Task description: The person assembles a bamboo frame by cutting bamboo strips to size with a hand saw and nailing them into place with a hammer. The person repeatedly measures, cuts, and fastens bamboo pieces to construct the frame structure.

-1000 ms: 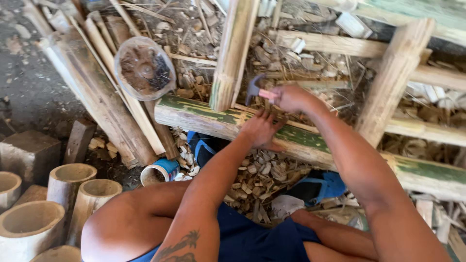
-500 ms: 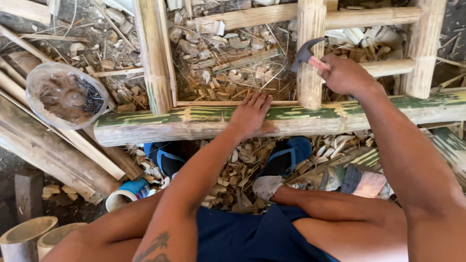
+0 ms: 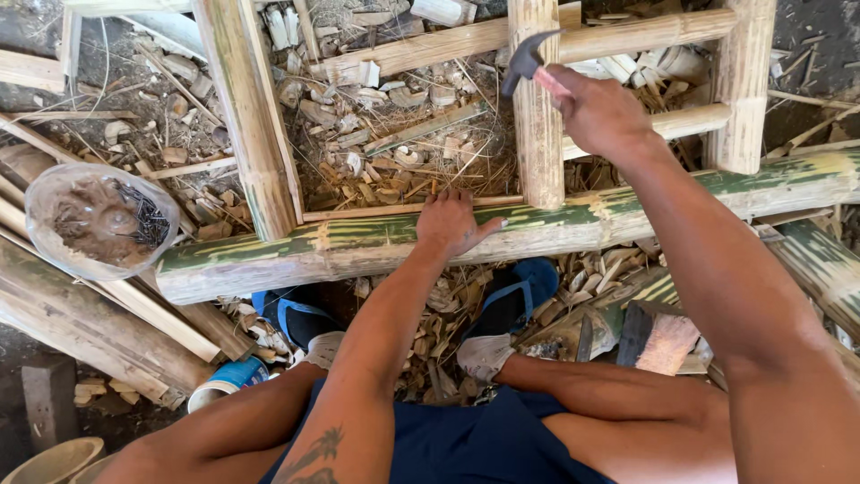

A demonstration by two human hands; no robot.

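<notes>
Right hand [image 3: 602, 112] grips a hammer [image 3: 528, 63] raised above the bamboo frame [image 3: 376, 242]; left hand [image 3: 452, 220] presses flat, fingers spread, holding nothing.

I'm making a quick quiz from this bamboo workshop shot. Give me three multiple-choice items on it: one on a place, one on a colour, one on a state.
1. Where does the left hand rest?
A. on the green bamboo pole
B. in the bowl of nails
C. on a knee

2. What colour are the sandals?
A. red
B. blue
C. yellow

3. How is the hammer held by the right hand?
A. lying on the ground
B. hooked on the frame
C. raised above the pole

Answers:
1 A, its palm lies flat on the pole.
2 B, both straps are blue.
3 C, the head is up beside an upright post.
</notes>
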